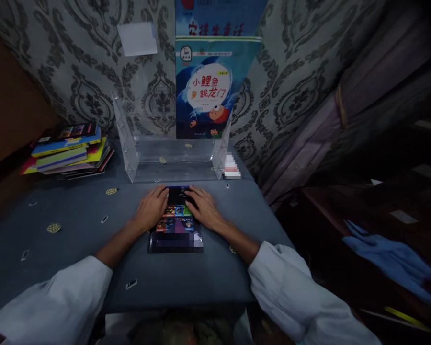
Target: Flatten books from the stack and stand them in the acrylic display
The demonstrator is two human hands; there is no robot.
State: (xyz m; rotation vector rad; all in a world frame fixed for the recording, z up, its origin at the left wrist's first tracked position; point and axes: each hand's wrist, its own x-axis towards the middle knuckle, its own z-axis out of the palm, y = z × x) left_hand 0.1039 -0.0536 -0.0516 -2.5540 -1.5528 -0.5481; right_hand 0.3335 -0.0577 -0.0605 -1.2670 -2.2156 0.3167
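Note:
A dark, glossy book with rows of small coloured pictures lies on the table in front of me, and its near part is blurred out. My left hand holds its far left side, with the fingers reaching onto the edge. On the opposite side, my right hand grips the right edge, thumb and fingers over the dark cover. Just beyond the book stands a clear acrylic rack. Toward the rack's right side, a blue picture book stands upright, with another blue book behind and above it.
A stack of books lies at the back left of the cloth-covered table. A blurred white object is beside the rack. Right of the table hang a curtain and, lower, a blue cloth. Patterned wall closes the back.

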